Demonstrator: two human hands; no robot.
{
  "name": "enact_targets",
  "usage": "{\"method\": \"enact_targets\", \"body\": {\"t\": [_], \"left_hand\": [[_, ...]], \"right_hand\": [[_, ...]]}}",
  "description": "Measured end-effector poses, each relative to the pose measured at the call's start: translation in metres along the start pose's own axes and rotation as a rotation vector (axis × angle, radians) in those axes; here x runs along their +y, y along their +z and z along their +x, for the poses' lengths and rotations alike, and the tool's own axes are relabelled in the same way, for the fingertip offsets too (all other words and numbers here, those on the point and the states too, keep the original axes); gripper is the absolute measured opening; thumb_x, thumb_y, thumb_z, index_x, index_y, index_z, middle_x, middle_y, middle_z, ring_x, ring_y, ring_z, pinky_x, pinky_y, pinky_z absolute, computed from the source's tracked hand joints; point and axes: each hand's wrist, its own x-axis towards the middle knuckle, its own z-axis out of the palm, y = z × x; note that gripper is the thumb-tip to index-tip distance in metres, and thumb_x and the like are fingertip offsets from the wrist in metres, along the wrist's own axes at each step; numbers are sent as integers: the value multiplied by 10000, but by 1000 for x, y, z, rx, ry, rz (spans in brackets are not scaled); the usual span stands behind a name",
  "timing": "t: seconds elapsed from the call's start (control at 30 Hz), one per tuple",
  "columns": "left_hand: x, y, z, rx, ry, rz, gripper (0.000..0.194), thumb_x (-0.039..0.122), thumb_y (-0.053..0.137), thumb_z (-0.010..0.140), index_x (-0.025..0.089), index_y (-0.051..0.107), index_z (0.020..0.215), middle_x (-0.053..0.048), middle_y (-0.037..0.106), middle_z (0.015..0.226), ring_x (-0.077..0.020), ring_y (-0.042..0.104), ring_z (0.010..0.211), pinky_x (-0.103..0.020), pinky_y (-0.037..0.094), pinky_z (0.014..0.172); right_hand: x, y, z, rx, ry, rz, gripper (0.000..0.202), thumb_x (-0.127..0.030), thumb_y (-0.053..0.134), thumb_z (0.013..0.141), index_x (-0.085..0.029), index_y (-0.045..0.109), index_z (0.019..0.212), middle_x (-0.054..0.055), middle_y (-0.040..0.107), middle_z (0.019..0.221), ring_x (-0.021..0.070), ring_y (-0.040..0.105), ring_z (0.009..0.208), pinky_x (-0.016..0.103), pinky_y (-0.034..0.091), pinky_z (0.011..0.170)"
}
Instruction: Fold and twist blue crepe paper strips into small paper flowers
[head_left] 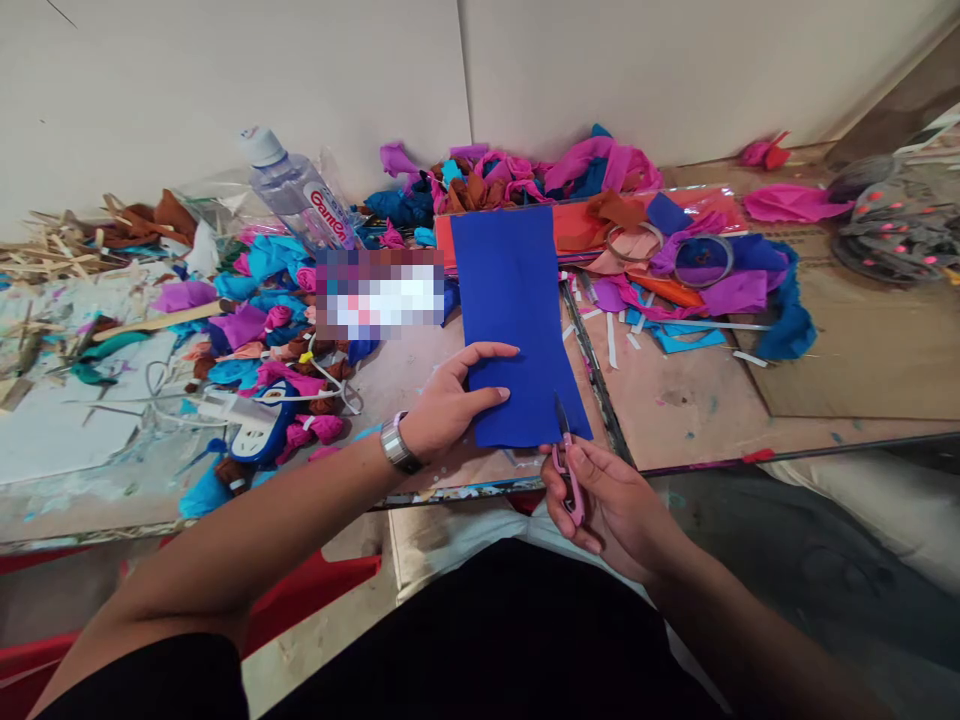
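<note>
A long blue sheet of paper [514, 290] stretches from the table's near edge back over a red-orange strip. At its left edge my left hand [446, 405] grips it, thumb and index finger on top, the other fingers hidden. My right hand [600, 490] is closed around small pink-handled scissors [571, 485]. Their blades point away from me and overlap the sheet's lower right part; whether they are cutting into it I cannot tell.
Crumpled coloured paper [259, 330], a blue-and-white power strip [262, 425] and white cables lie left. A water bottle [300, 195] leans behind them. Two tape rolls, one a clear ring [703, 262], rest on scraps at right, near flat cardboard [862, 350]. Wooden sticks [52, 245] lie far left.
</note>
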Motion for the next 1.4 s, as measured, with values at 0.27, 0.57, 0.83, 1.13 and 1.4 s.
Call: {"method": "enact_targets", "body": {"t": [0.27,0.57,0.83,1.13,1.4], "left_hand": [[-1,0,0,-4,5,-1,484,208,824,809,244,706,1277,-54,718,1263,-190,694,1007,-333,607,883],[1,2,-3,-32,27,10,483,206,824,814,236,695,1278,-60,716,1268,-196,695,1035,-345,616,906],[5,5,-6,-49,19,31,482,199,812,818,230,685,1281,-73,720,1272,-205,703,1030,-359,612,909],[4,6,-7,-47,27,0,463,197,819,820,234,692,1263,-67,721,1267,-202,704,1030,-367,611,926],[4,6,-9,-58,26,13,468,208,814,828,234,685,1277,-71,729,1244,-220,707,1050,-380,616,924]], "right_hand": [[1,0,2,12,-4,-3,324,-476,794,942,-176,696,1016,-27,639,728,84,621,482,119,344,331],[3,0,2,1,-38,17,334,-474,769,961,-165,665,888,-16,658,751,77,621,486,120,346,331],[-2,4,1,2,-54,-25,381,-492,751,972,-164,626,823,-16,654,759,75,614,494,128,343,338],[5,-3,5,22,-52,-16,374,-486,763,964,-179,614,811,-20,652,747,82,611,486,141,320,339],[-5,7,3,46,-15,-76,559,-668,831,829,-147,656,725,-2,605,670,69,525,464,168,283,346]]}}
